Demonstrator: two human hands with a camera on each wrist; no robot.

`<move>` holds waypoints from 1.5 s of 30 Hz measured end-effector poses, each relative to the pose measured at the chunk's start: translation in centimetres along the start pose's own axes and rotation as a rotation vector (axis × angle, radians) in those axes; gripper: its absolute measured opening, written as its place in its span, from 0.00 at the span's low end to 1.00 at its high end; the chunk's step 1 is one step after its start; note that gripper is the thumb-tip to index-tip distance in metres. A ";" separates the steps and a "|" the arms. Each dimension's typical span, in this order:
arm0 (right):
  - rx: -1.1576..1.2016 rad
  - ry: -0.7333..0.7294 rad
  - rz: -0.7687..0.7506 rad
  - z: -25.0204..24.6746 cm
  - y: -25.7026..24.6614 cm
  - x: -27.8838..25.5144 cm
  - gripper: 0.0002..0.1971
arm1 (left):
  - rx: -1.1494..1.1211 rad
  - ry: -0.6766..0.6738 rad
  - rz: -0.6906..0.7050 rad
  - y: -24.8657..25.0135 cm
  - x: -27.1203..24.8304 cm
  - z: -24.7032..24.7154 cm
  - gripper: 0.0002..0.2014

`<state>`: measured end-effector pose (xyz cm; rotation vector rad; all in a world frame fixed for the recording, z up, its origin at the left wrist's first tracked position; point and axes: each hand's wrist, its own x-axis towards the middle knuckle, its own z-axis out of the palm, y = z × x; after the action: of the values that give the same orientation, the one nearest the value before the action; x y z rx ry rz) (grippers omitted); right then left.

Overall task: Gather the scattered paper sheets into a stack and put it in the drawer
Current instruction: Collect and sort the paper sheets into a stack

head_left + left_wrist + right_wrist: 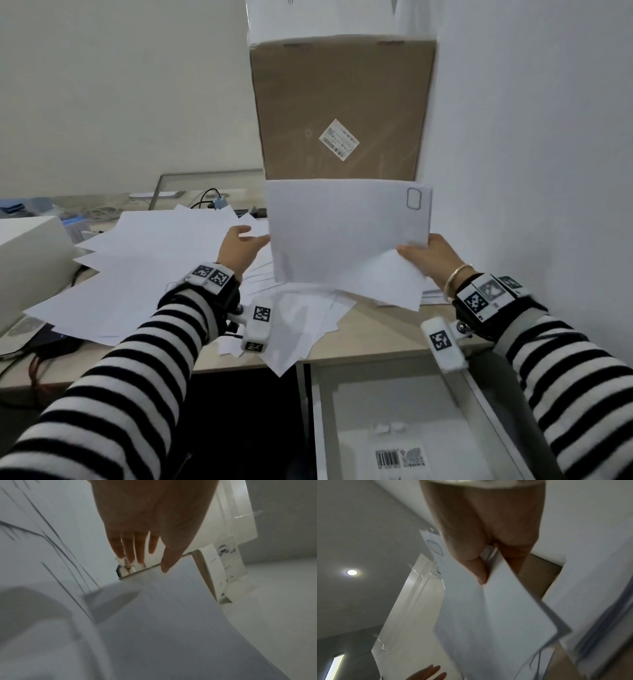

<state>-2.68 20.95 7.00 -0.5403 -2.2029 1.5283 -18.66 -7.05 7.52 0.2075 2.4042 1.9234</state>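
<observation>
Early going — the right hand [432, 255] pinches a few sheets [346, 233] upright at 12 o'clock, the left hand [239, 248] hovers slack-fingered beside them, most paper [144, 260] lies scattered toward 9 o'clock, and the drawer [411, 411] — at 5 o'clock — awaits them.

cardboard box [342, 109] against wall; white box [30, 253] left; cables [209, 198] behind

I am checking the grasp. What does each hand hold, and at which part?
The right hand pinches the paper sheets at their lower right corner. The left hand is open beside their left edge, holding nothing.
</observation>
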 end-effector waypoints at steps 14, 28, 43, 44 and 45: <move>-0.888 0.022 -0.342 -2.8 3.2 -2.9 0.27 | -0.291 -0.663 -0.427 5.7 -4.4 14.8 0.09; 0.678 -0.253 0.420 -6.7 5.1 -0.8 0.26 | -0.405 -0.749 0.105 6.5 -1.0 13.8 0.27; -0.249 0.251 0.347 -7.4 10.2 4.7 0.08 | 0.104 -0.555 -0.277 -1.6 0.4 21.1 0.37; -0.252 0.258 0.339 -7.3 10.4 4.9 0.09 | 0.149 -0.558 -0.265 -1.5 0.5 21.1 0.38; -0.248 0.264 0.332 -7.2 10.5 5.1 0.12 | 0.189 -0.552 -0.252 -1.5 0.5 21.1 0.38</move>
<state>-2.27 32.76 -0.05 -1.1652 -2.1817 1.2450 -16.56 13.14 1.41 0.3676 2.1105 1.3153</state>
